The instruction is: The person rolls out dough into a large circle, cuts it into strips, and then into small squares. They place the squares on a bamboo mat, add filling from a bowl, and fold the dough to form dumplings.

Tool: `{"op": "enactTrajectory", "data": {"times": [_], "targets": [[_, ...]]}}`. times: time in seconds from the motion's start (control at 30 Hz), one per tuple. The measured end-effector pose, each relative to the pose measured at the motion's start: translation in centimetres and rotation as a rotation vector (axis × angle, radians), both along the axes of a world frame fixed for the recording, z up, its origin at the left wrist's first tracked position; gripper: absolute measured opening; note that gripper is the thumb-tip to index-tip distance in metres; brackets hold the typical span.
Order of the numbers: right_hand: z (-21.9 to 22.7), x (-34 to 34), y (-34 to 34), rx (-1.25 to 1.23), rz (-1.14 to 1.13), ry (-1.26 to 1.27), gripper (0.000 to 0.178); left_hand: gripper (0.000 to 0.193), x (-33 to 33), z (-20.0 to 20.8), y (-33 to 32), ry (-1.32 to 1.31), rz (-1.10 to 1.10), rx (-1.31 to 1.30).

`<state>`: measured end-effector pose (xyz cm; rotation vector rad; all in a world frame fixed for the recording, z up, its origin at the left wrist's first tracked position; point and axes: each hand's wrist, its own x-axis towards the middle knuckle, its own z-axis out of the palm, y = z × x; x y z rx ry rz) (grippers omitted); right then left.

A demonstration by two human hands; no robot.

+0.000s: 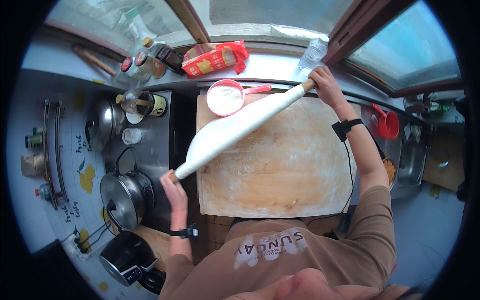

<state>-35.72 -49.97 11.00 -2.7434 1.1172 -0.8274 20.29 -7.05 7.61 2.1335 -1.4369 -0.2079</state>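
A long wooden rolling pin (309,85) slants across the view, its far end to the right. Around it is wrapped a white sheet of dough (235,122), with a fold bulging on the far left side. My left hand (173,186) is closed on the pin's near left end. At the far right end, my right hand (326,85) grips the other tip. Below the pin lies a floured wooden board (280,170). A red-handled scoop of white flour (225,97) sits at the board's far left corner, just behind the dough.
Along the sill stand jars (136,68), a dark bottle (168,57), a red package (215,59) and a clear plastic bottle (314,52). To the left are a steel pot (122,195) and a black appliance (129,257). On the right are a red ladle-like scoop (388,124) and a sink (414,162).
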Motion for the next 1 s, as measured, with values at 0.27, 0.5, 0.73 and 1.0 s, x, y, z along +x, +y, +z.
{"op": "enactTrajectory", "data": {"times": [0.27, 0.5, 0.73, 1.0], "targets": [[-8.6, -5.9, 2.2, -0.168, -0.169, 0.178, 0.029, 0.063, -13.3, -8.5, 5.7, 0.249, -0.012, 0.009], [-11.9, -13.7, 7.4, -0.142, -0.254, 0.360, 0.044, 0.061, -17.8, -6.7, 12.2, 0.318, -0.167, 0.193], [-13.7, -21.2, 14.5, -0.103, -0.345, 0.493, 0.047, 0.061, -22.1, -6.1, 17.8, 0.276, -0.438, 0.265], [-12.5, -27.2, 25.5, -0.012, -0.405, 0.540, 0.042, 0.070, -27.1, -5.8, 20.6, 0.421, -0.802, 0.311]]}}
